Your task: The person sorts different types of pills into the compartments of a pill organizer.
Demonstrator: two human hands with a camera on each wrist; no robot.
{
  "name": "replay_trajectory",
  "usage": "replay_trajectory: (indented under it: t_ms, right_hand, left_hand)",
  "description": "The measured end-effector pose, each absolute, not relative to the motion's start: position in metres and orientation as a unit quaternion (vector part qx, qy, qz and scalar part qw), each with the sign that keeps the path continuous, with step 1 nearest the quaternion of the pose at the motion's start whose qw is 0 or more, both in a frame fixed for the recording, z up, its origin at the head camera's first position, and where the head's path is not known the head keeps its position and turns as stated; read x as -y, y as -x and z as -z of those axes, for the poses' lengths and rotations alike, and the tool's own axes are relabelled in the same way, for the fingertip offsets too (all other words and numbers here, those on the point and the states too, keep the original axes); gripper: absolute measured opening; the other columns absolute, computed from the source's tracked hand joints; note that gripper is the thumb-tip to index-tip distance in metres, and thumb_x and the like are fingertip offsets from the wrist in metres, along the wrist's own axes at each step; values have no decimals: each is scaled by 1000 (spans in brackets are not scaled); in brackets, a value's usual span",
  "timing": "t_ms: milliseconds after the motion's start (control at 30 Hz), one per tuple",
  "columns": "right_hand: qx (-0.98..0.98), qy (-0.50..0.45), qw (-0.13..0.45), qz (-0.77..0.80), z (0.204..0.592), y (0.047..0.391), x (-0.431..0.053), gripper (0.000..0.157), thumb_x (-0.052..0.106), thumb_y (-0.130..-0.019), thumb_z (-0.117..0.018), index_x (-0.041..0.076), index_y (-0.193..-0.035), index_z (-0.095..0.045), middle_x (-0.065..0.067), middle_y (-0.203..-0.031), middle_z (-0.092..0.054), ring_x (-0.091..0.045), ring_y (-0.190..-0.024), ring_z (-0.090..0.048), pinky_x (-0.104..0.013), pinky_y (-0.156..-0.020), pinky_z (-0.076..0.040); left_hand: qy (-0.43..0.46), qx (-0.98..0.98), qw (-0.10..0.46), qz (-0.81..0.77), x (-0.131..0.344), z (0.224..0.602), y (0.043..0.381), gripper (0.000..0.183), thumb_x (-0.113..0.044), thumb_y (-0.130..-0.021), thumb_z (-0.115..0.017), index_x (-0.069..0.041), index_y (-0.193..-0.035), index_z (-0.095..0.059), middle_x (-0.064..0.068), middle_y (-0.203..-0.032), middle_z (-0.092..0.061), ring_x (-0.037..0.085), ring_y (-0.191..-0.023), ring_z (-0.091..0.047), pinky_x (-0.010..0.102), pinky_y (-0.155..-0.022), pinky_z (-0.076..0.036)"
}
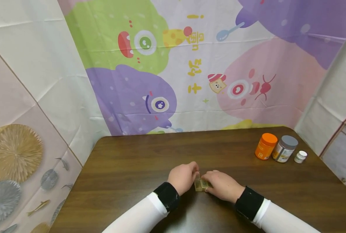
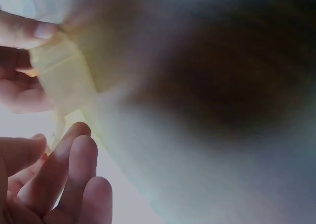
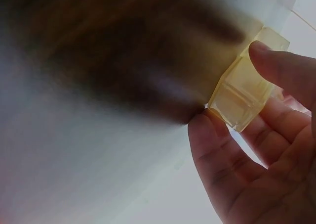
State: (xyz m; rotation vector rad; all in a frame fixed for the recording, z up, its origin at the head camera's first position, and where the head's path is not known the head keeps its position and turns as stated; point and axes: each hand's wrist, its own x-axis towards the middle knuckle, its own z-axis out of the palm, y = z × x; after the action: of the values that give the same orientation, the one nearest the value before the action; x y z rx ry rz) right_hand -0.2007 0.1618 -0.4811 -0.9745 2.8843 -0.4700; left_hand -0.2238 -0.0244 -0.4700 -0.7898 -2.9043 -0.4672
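Observation:
A small translucent yellow pill box (image 1: 200, 185) with compartments sits low over the table in front of me, one lid raised on its left side. My right hand (image 1: 223, 186) grips the box from the right, its thumb on one side and fingers along the other, as the right wrist view shows on the box (image 3: 239, 93). From the left, my left hand (image 1: 184, 177) pinches the raised lid (image 2: 58, 127) between thumb and fingertips. The left wrist view has the box between both hands. No contents can be made out inside it.
At the back right of the brown wooden table (image 1: 149, 152) stand an orange bottle (image 1: 266, 146), a grey-lidded bottle (image 1: 285, 149) and a small white bottle (image 1: 300, 157). A cartoon-printed cloth (image 1: 190, 113) hangs behind the table's far edge.

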Motion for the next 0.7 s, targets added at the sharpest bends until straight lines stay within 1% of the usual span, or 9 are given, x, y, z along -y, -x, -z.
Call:
replay_trajectory:
  t_ms: [100,167,233,300,367,433,567,700]
  right_hand:
    - [-936,316,32,151,480,200,-162,30,18,-84,-74,8,-112,-66,-2,-100,-65,-15,-91,-56,-37,-74,-52]
    - [-937,314,33,151,480,200,-162,31,19,-85,-74,7,-113,-66,-3,-102,-66,-16,-93,-57,-38,-76,-52]
    - [-937,314,34,149,479,200,-162,33,19,-85,-74,7,-114,-66,-3,-103,-66,-17,-94,-57,-38,-77,-52]
    - [-938,312,34,148,479,200,-162,34,20,-85,-74,7,-115,-66,-3,-104,-66,-16,-94,-57,-37,-76,-52]
    - [-938,313,34,146,479,200,-162,34,21,-85,-74,8,-115,-67,-2,-104,-66,-16,-93,-57,-36,-75,-52]
    - [-938,314,34,144,480,200,-162,34,21,-85,-74,9,-116,-67,-1,-104,-66,-15,-92,-56,-35,-73,-52]
    - [-939,309,38,143,482,202,-162,34,23,-84,-75,10,-115,-67,0,-101,-65,-13,-88,-55,-32,-70,-52]
    - [-941,311,30,130,484,203,-161,32,22,-84,-75,9,-113,-68,1,-98,-64,-13,-87,-55,-33,-70,-52]
  left_hand:
    - [258,955,56,139,23,472,226,6,-28,-94,-63,-23,-96,-66,-9,-71,-66,6,-54,-54,25,-45,-45]
    - [260,956,52,125,23,471,227,10,-28,-96,-60,-22,-97,-68,-7,-74,-68,8,-59,-57,27,-48,-48]
    - [263,958,41,107,23,469,226,15,-29,-97,-58,-21,-98,-71,-5,-82,-71,10,-68,-62,31,-55,-53]
    - [271,959,18,83,24,468,225,22,-32,-99,-55,-21,-102,-73,-3,-95,-72,14,-82,-64,35,-67,-55]
    - [280,958,-9,60,26,469,223,27,-35,-100,-50,-22,-109,-73,-2,-105,-70,18,-93,-62,39,-76,-55]
    - [288,957,-28,39,27,470,221,32,-39,-101,-46,-25,-116,-71,-1,-114,-66,21,-100,-59,41,-82,-53]
    - [289,956,-41,13,27,470,218,36,-44,-103,-41,-28,-121,-68,0,-119,-62,22,-101,-55,43,-82,-52]
    - [284,958,-50,11,27,470,217,45,-51,-102,-37,-25,-125,-65,1,-124,-60,24,-107,-54,45,-84,-51]
